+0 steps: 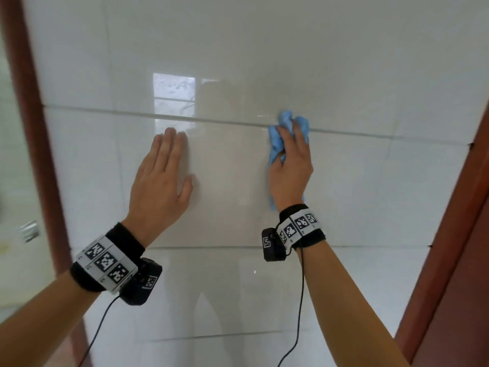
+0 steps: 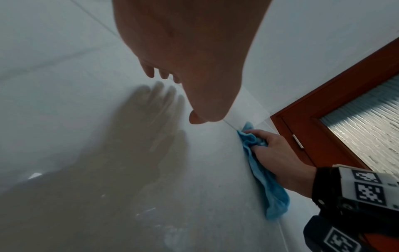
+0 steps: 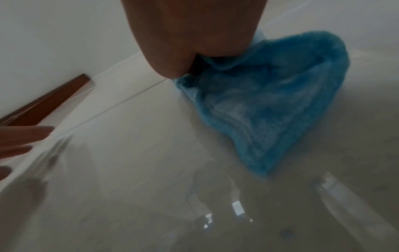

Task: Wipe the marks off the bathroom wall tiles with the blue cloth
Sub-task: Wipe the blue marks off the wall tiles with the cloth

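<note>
Blue cloth (image 1: 275, 140) hangs lengthwise down tiles (image 1: 370, 181) under right hand (image 1: 289, 173)

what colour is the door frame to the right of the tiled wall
Reddish-brown, like stained wood. The door frame shows best in the left wrist view.

Bare forearms, no sleeves. Black wristbands (image 1: 124, 242) on both wrists, each wrapped with a white strip of black square fiducial markers (image 1: 105, 262). Small black camera boxes (image 1: 272, 243) strapped beneath, thin black cables (image 1: 300, 300) trailing toward lower frame.
</note>
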The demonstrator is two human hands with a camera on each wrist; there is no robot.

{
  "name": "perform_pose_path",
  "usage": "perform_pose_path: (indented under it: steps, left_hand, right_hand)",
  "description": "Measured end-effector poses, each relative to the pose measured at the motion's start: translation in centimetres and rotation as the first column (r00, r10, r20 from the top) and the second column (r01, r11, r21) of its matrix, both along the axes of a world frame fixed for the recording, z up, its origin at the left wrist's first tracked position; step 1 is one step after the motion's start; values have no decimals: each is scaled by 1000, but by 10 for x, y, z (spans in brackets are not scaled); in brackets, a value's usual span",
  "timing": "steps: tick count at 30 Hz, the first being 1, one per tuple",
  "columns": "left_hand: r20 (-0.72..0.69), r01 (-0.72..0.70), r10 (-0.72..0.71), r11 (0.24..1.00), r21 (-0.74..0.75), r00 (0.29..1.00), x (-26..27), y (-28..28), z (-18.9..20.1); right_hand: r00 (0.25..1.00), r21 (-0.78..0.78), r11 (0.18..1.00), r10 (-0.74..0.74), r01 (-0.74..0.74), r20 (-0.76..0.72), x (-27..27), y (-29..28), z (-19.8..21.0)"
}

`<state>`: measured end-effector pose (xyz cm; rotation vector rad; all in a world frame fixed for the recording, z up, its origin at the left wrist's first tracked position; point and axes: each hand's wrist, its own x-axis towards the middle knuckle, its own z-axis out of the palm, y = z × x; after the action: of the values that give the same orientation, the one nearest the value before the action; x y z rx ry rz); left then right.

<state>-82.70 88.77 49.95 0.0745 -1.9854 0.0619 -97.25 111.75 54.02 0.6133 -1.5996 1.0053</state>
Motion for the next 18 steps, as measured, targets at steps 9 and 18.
perform_pose_path:
  steps: [9,18]
  left_hand:
    - [-15,-101,102,993,56,995,61,-88,-6]
    - [152,-122,112,991,62,982,73,-116,-11]
  right_hand:
    - [976,370,923,167,-105,-139,69,-158,13]
    - [946,539,838,235,-81,-224,82,-160,96]
